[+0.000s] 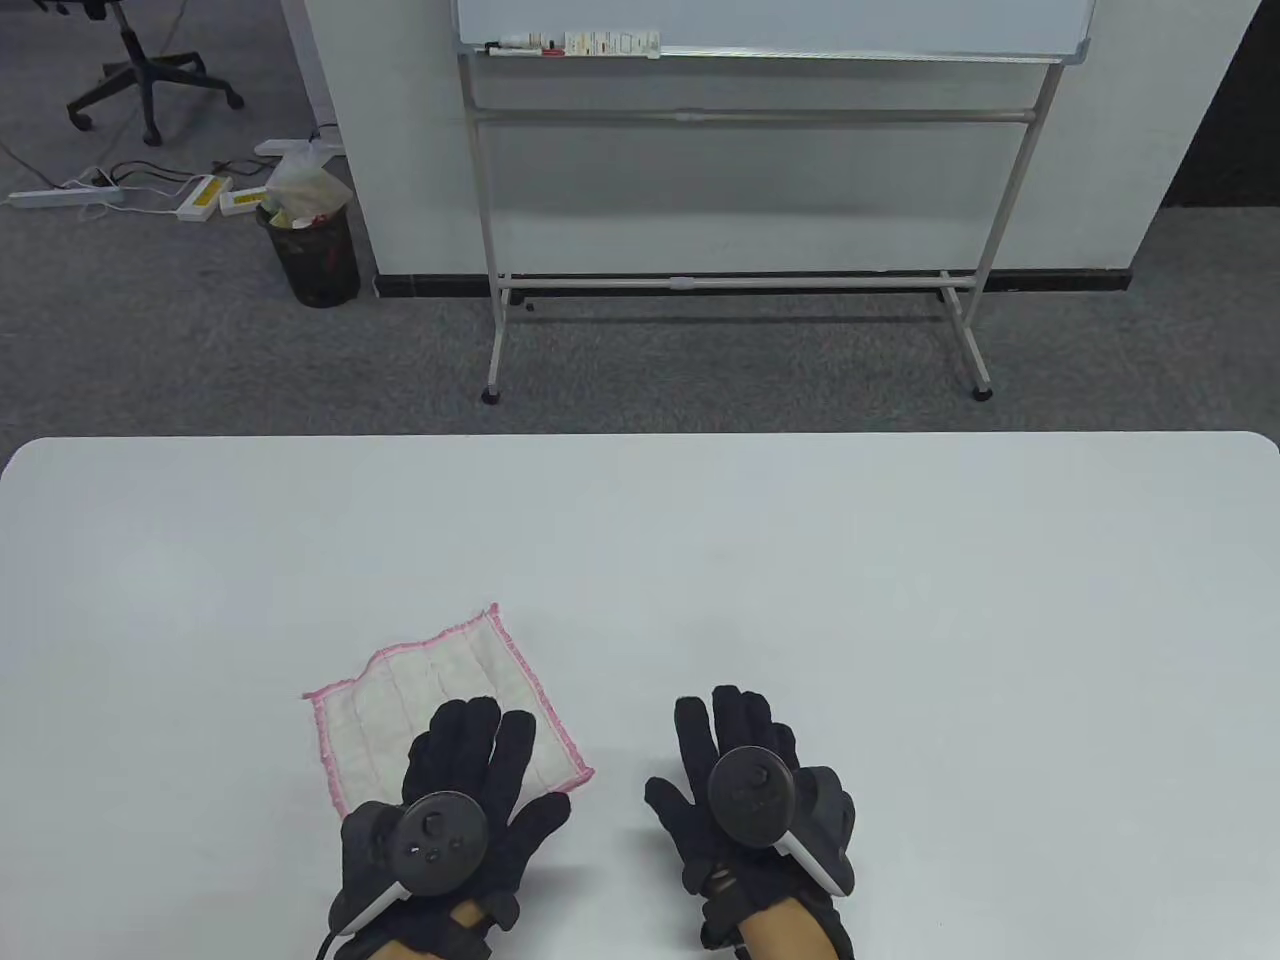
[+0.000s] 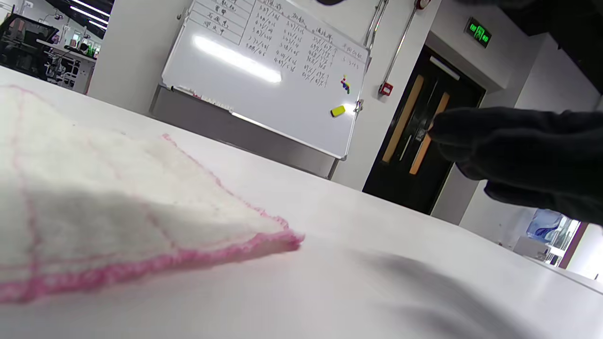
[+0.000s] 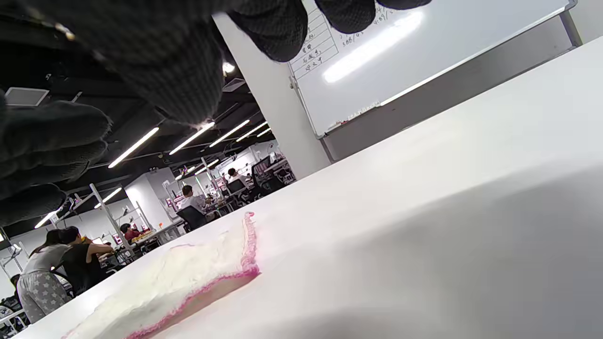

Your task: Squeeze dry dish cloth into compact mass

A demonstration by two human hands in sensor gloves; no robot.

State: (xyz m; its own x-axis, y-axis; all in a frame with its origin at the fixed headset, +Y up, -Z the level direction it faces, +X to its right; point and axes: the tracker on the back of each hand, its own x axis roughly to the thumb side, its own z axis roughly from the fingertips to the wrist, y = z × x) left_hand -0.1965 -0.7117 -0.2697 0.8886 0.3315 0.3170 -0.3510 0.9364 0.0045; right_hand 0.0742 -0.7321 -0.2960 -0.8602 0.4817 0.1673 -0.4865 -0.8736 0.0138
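Observation:
A white dish cloth [image 1: 440,690] with a pink stitched edge lies spread flat on the white table [image 1: 800,560], near the front left. My left hand [image 1: 470,770] lies over the cloth's near right part, fingers stretched out, palm down. The cloth also shows in the left wrist view [image 2: 118,207] and in the right wrist view [image 3: 188,278]. My right hand [image 1: 740,740] is flat on the bare table to the right of the cloth, fingers out, apart from it and holding nothing.
Beyond the table's far edge stands a whiteboard on a metal frame [image 1: 740,200]. A black waste bin [image 1: 310,250] and an office chair [image 1: 140,70] stand on the carpet at the back left.

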